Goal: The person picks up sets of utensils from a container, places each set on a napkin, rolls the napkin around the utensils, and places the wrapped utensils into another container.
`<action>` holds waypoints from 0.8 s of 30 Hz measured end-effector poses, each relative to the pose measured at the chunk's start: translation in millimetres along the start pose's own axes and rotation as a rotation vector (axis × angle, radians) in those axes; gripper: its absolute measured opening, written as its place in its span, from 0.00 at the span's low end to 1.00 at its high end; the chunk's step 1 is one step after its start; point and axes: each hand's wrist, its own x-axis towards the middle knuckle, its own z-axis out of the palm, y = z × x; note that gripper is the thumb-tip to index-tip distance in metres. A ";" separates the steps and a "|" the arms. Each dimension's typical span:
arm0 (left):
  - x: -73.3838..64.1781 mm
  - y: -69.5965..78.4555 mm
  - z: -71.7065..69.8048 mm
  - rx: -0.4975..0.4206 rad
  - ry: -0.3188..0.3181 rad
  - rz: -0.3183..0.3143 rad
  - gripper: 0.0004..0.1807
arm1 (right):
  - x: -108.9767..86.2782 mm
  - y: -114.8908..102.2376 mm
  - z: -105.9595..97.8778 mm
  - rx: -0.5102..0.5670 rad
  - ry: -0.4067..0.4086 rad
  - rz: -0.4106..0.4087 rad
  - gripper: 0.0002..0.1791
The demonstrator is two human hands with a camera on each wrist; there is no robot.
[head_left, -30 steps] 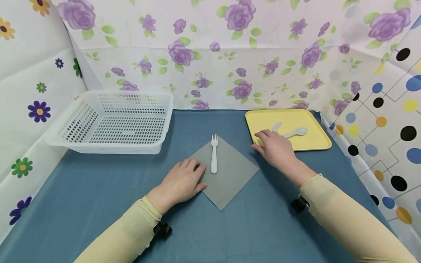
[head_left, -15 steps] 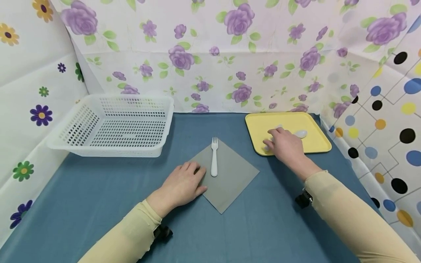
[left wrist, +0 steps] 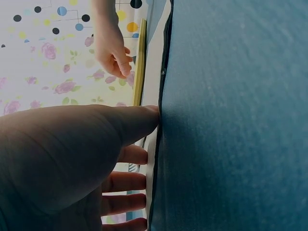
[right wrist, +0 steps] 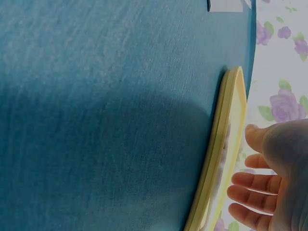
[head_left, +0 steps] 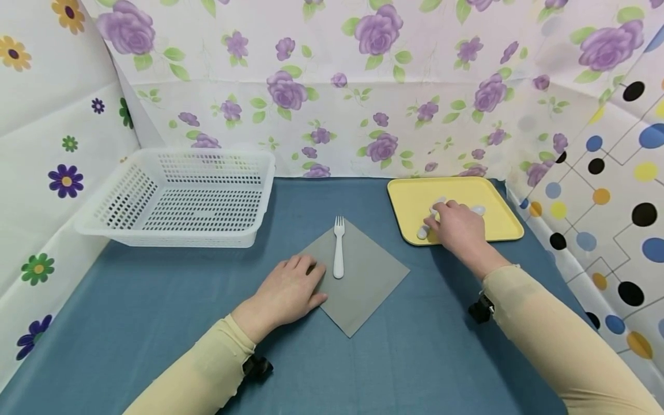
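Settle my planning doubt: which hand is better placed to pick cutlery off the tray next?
Right hand, probably: it is over the tray, by the cutlery; the left hand is farther away, at the mat.

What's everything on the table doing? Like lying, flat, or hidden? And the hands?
White basket: upright, open-topped.
Gray mat: flat, turned like a diamond.
Fork: lying on the mat, tines pointing away.
Yellow tray: flat on the blue cloth.
Spoon: partly hidden, bowl showing.
Other white utensil: mostly hidden.
Left hand: relaxed, touching the mat.
Right hand: fingers bent over the tray; grip unclear.
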 end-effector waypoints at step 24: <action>-0.6 -0.5 -0.3 -0.003 -0.007 -0.007 0.30 | 15.0 -4.0 6.0 0.038 -0.129 0.050 0.27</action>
